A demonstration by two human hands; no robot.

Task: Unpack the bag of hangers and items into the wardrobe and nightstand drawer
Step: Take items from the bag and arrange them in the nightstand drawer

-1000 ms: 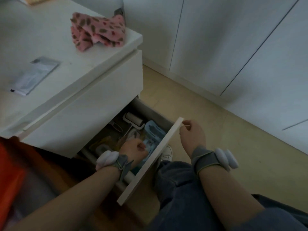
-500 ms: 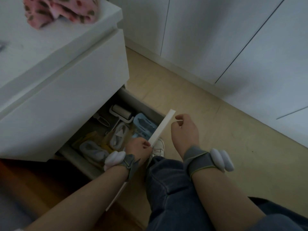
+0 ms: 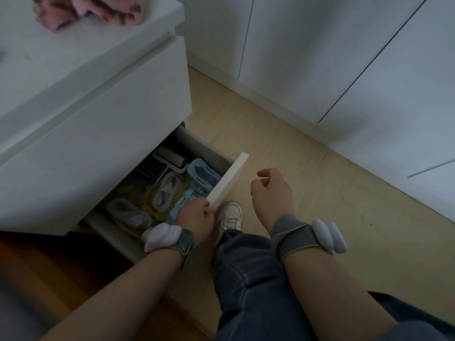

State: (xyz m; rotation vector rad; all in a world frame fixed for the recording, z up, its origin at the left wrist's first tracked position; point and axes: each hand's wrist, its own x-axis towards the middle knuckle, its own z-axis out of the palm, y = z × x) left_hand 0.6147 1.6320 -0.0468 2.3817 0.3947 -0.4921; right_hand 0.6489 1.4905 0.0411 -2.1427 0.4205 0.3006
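Note:
The white nightstand (image 3: 103, 134) has its bottom drawer pulled partly out. The drawer's white front panel (image 3: 230, 179) runs diagonally. Inside lie a lint roller (image 3: 172, 159), a blue packet (image 3: 203, 178), a clear pouch with a white cable (image 3: 165, 190) and a grey pouch (image 3: 128, 214). My left hand (image 3: 195, 219) grips the top edge of the drawer front near its middle. My right hand (image 3: 270, 195) hovers to the right of the panel, fingers loosely curled, holding nothing.
A pink spotted cloth (image 3: 91, 11) lies on the nightstand top. White wardrobe doors (image 3: 344, 57) line the far side of the beige floor (image 3: 283, 134). My jeans leg (image 3: 251, 279) and white shoe (image 3: 230, 215) sit just in front of the drawer.
My right hand let go of the drawer front's end and drew back. My left hand came out of the drawer and took the panel's edge. The drawer slid inward.

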